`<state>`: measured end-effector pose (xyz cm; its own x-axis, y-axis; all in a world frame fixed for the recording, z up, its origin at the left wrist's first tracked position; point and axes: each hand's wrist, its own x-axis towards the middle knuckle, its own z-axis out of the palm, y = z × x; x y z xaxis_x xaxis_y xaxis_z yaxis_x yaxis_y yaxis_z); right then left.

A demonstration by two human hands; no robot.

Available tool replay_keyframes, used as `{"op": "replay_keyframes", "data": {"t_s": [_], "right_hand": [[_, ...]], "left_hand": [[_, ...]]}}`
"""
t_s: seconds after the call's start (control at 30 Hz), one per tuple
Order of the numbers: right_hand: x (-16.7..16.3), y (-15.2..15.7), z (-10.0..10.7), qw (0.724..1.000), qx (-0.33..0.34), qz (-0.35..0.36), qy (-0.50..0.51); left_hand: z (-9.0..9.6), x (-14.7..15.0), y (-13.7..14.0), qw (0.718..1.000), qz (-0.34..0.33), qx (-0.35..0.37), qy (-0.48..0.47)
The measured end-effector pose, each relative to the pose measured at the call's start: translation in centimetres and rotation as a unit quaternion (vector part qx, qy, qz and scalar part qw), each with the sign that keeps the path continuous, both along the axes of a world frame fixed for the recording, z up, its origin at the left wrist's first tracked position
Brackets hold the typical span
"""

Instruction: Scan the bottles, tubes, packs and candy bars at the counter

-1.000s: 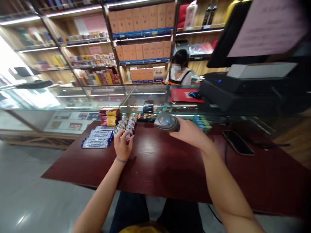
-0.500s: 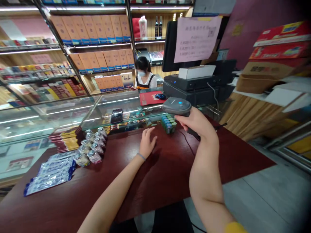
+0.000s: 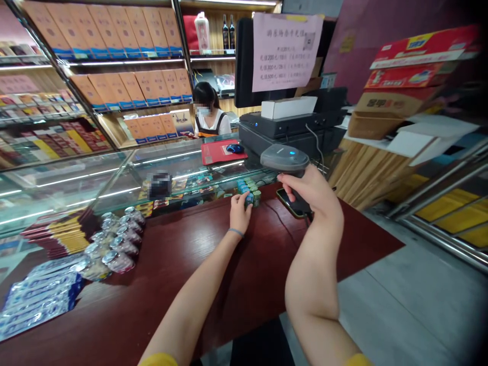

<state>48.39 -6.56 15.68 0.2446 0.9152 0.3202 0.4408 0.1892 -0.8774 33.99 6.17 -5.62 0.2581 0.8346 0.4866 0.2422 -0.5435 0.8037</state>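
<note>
My right hand (image 3: 310, 190) is wrapped round the handle of a grey barcode scanner (image 3: 284, 156), held above the table with a blue light on its top. Its cable runs down by a smartphone (image 3: 292, 204) lying under the hand. At the table's back edge my left hand (image 3: 240, 211) has its thumb and fingers round a small blue canister (image 3: 249, 199), the near one of a cluster. Other small green canisters (image 3: 256, 196) stand right beside it in short rows. The fingers partly hide the cluster.
On the dark red table (image 3: 183, 274), several lidded jars (image 3: 119, 259), stacked brown and yellow packets (image 3: 70, 231) and blue-white sachets (image 3: 41, 295) stand left. A glass counter (image 3: 125, 173) with a mouse (image 3: 235, 148) and monitor (image 3: 244, 66) lies behind. A person (image 3: 211, 114) sits beyond.
My left hand has moved from the bare tabletop to the canisters and closed round one. The scanner has shifted slightly right in view, and the phone under it now shows. The view has turned right.
</note>
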Motion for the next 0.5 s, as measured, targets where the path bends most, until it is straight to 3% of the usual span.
{"op": "replay_keyframes", "data": {"t_s": [0.13, 0.27, 0.37, 0.5], "right_hand": [[-0.5, 0.0, 0.3, 1.0, -0.018, 0.0, -0.007], [-1.2, 0.1, 0.6, 0.999, -0.032, 0.002, -0.028], [-2.0, 0.2, 0.9, 0.999, -0.032, 0.014, -0.039], [-4.1, 0.5, 1.5, 0.995, -0.038, 0.057, -0.076]], "left_hand": [[0.6, -0.2, -0.5, 1.0, -0.003, -0.009, -0.027], [1.4, -2.0, -1.2, 0.989, -0.007, -0.083, -0.125], [2.1, -5.4, -1.5, 0.955, -0.005, -0.147, -0.256], [3.1, -12.7, -1.7, 0.898, -0.009, -0.251, -0.362]]}}
